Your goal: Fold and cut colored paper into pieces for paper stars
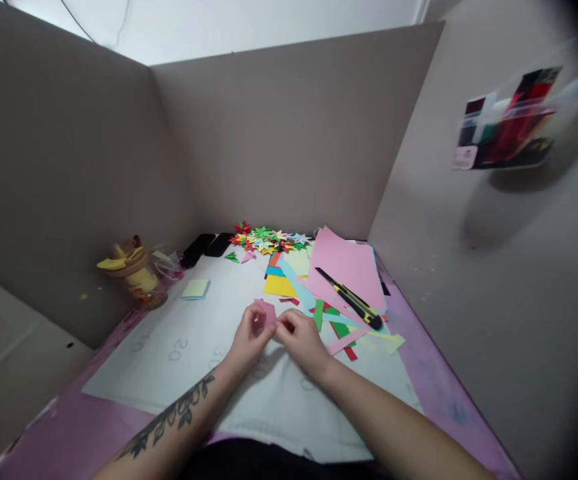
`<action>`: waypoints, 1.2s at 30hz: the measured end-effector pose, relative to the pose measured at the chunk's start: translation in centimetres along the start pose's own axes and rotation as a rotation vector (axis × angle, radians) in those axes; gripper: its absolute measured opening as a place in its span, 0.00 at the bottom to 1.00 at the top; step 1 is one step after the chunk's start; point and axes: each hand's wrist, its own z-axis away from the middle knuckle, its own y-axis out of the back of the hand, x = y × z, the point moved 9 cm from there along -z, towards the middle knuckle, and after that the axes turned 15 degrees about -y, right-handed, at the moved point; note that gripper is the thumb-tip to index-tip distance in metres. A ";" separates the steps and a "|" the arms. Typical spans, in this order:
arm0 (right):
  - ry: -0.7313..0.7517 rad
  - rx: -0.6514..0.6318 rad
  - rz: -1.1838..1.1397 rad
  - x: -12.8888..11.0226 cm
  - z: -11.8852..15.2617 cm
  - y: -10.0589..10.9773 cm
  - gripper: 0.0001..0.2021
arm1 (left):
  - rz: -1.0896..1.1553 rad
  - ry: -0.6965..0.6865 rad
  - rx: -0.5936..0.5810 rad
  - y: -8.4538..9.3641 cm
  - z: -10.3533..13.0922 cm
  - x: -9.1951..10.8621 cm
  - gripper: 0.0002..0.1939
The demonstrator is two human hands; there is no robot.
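Note:
A small piece of pink paper (267, 311) is held up between my hands, just above the white sheet. My left hand (249, 331) pinches its left and lower side between thumb and fingers. At its lower right corner, my right hand (303, 337) has thumb and fingertips closed on the same paper. Whether the paper has folds in it is too small to tell. Right of my right hand lie cut paper strips, among them a green strip (319, 315) and a pink strip (347, 341).
Colourful folded paper stars (269, 239) are heaped at the back. A yellow-and-black box cutter (351, 298) lies on pink sheets (343, 257). Small square papers (196, 289), a cup (143, 280) and two dark phone-like objects (219, 245) stand or lie left. Grey panels (289, 140) enclose the table.

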 end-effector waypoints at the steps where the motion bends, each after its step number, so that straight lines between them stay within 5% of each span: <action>1: 0.007 -0.017 -0.009 -0.1 0.1 -0.2 0.05 | 0.048 0.012 -0.004 -0.1 0.0 -0.2 0.15; 13: 0.063 -0.144 -0.062 -0.2 0.1 -1.1 0.03 | 0.262 0.136 -0.026 -0.5 0.1 -0.5 0.19; 23: 0.097 -0.157 -0.034 -0.5 0.2 -1.3 0.07 | 0.310 0.118 -0.096 -1.3 0.5 0.1 0.19; 36: -0.045 -0.221 -0.318 0.7 -0.2 -1.0 0.09 | 0.229 0.026 -0.106 -1.1 0.2 0.6 0.18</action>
